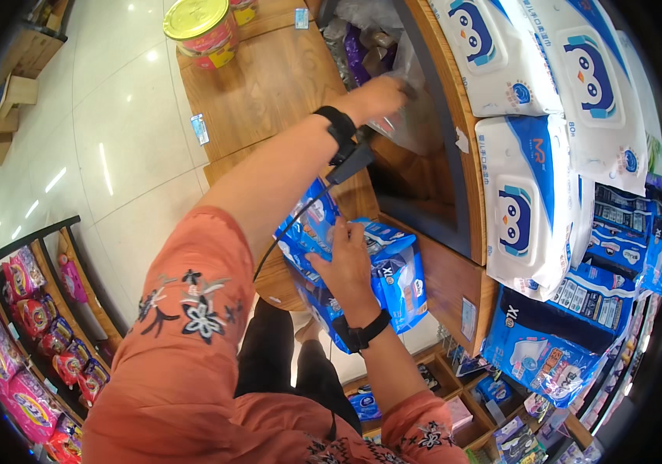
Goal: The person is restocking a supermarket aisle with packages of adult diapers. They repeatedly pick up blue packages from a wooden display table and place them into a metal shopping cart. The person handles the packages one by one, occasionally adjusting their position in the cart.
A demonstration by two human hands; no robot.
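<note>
My left hand [378,100], blurred, reaches into an opening with a dark frame [453,191] in a wooden display unit. It touches a clear plastic bag [415,130]; its fingers are partly hidden, so its grip is unclear. Beside it in the opening lie a purple package [355,55] and crumpled clear plastic. Lower down, my right hand [347,264] grips a blue plastic diaper pack [310,229], thumb and fingers spread over its wrapper. Against that hand's other side is a second blue pack [403,284] marked XL. Both packs are at the wooden tabletop's [255,104] near end.
White wet-wipe packs [525,209] with a penguin print are stacked on the right, above more blue packs [551,342]. A yellow-lidded can [200,32] stands on the tabletop's far end. At left is a rack [47,278] of pink and red packages. Wooden compartments [470,406] sit low down.
</note>
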